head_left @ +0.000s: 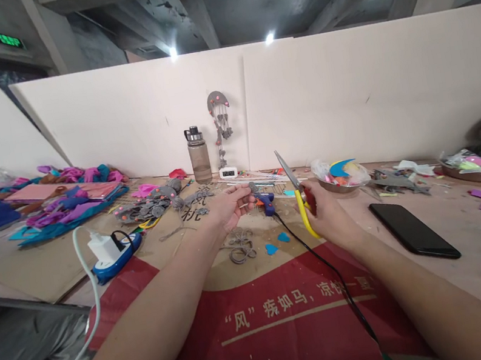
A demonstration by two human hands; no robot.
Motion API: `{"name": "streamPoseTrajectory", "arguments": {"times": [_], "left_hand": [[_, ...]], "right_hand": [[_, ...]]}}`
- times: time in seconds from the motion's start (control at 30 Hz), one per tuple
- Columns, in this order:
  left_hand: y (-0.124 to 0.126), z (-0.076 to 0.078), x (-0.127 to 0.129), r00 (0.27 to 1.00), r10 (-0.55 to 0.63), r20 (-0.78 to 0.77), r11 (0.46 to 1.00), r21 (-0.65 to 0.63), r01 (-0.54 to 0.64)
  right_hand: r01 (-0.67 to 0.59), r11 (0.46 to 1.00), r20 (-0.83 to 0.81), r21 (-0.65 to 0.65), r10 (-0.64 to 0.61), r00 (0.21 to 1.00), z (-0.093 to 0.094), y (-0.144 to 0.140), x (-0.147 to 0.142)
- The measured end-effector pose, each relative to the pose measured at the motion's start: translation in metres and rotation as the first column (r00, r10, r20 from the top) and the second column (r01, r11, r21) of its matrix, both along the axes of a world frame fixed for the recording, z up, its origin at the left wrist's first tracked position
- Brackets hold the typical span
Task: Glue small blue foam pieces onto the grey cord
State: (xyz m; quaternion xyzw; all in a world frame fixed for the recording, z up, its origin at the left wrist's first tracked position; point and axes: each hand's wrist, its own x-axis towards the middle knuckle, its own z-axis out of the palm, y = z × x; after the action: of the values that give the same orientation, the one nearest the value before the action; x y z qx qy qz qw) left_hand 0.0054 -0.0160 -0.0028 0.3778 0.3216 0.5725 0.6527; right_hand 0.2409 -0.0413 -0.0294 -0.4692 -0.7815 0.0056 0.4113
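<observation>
Left hand (226, 207): raised above the cardboard sheet (290, 313), fingers pinched on a small grey piece (253, 188) held at the fingertips.
Right hand (326, 211): closed through the yellow handles of the scissors (296, 192); blades point up and left, tip near the grey piece, not touching it.
Step in hand: judged to be trimming the pinched piece.
Next move calls for: blades aligned on the piece, clear of the fingertips.
Nearby: blue glue gun (265, 202) just behind the hands; black phone (412, 230) to the right.
</observation>
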Motion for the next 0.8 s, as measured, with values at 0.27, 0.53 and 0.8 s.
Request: {"name": "streamPoseTrajectory", "arguments": {"times": [0.27,0.53,0.8], "left_hand": [[0.001,0.001,-0.001,0.996,0.087,0.019,0.996,-0.035,-0.086],[0.003,0.0,-0.001,0.989,0.131,0.062,0.991,-0.045,-0.128],[0.003,-0.002,0.001,0.99,0.096,0.099,0.995,0.016,-0.099]], "right_hand": [[-0.046,0.999,0.106,-0.019,0.048,0.993,0.011,-0.025,-0.015],[0.012,0.999,0.241,0.037,-0.021,0.97,0.006,-0.028,-0.017],[0.045,0.996,0.326,0.076,-0.067,0.943,0.009,-0.031,-0.02]]}}
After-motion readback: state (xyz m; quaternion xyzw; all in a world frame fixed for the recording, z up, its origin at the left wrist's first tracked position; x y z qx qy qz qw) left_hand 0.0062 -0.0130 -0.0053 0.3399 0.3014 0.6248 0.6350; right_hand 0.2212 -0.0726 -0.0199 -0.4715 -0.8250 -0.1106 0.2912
